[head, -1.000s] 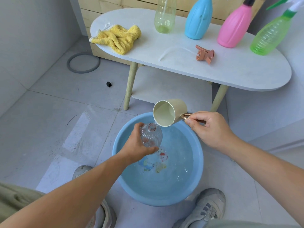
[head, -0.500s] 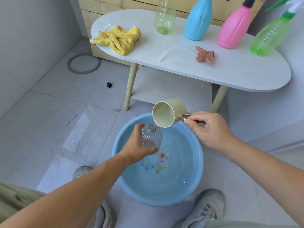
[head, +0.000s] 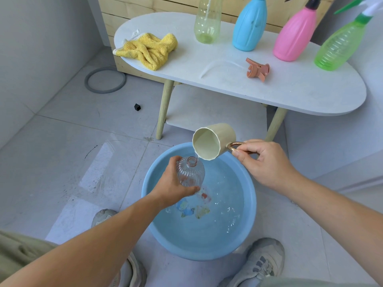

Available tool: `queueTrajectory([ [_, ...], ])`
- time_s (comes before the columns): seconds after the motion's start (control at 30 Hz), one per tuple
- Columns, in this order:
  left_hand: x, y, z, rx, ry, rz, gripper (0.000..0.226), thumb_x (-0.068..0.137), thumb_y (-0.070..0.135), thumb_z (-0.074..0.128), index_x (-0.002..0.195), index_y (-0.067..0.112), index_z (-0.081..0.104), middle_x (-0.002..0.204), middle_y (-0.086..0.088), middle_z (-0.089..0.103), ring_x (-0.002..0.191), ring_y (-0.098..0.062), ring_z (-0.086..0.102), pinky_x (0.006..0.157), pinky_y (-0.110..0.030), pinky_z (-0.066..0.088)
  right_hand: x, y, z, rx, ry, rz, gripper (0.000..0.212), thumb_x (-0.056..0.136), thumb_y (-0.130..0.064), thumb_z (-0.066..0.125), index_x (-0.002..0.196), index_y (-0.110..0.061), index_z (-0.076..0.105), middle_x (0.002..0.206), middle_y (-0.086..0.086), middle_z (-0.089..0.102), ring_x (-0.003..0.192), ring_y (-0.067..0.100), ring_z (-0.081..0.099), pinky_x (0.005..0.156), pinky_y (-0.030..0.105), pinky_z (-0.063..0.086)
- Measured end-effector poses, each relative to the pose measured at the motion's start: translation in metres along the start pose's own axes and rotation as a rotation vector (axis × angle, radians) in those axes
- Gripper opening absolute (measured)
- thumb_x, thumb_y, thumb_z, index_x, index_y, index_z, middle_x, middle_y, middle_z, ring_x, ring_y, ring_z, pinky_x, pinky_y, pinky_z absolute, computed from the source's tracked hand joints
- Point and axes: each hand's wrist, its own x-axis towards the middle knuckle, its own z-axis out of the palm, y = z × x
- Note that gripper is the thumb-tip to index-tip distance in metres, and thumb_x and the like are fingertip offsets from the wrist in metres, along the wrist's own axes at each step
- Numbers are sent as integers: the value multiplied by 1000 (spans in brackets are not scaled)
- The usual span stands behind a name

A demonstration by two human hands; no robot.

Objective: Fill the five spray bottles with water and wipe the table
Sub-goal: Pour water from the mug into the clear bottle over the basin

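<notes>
Both bare forearms reach forward and down. The left hand (head: 174, 186) wraps round a bottle (head: 191, 172); the right hand (head: 267, 162), knuckles up, pinches a tilted cup (head: 211, 141) by its handle.

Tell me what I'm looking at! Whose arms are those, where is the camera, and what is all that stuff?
There is no machine here: those are a person's own arms. The camera sits on their head and looks down, so you see what they see.

The left hand grips a clear bottle over a blue basin of water. The right hand holds a cream cup by its handle, tipped so that water runs into the bottle's open neck.

On the white table stand a pale yellow bottle, a blue bottle, a pink bottle and a green bottle. A yellow cloth and an orange spray head lie there too. The shoes at the bottom are the person's.
</notes>
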Motion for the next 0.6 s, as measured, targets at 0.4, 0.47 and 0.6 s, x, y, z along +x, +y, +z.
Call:
queueTrajectory([
  [0.4, 3, -3, 1, 8, -1, -2, 91, 70, 25, 92, 136, 33, 30, 129, 10, 50, 106, -7, 57, 69, -6, 45, 2, 1, -1, -37, 0, -34, 14, 91, -24, 68, 81, -19, 77, 82, -9, 72, 100, 10, 65, 88, 29, 48],
  [0.47, 2, -2, 1, 2, -3, -2, 87, 71, 23, 91, 131, 37, 29, 125, 12, 50, 103, 1, 56, 66, -3, 46, 2, 1, 0, -36, 2, -38, 14, 90, -24, 68, 81, -19, 76, 82, -9, 72, 101, 11, 65, 89, 32, 49],
  [0.6, 3, -2, 1, 13, -1, 4, 90, 71, 25, 92, 136, 32, 30, 128, 10, 51, 105, -5, 56, 69, -7, 46, 1, 0, 0, -39, 4, -39, 13, 90, -22, 69, 81, -17, 77, 83, -6, 72, 100, 12, 65, 88, 32, 49],
])
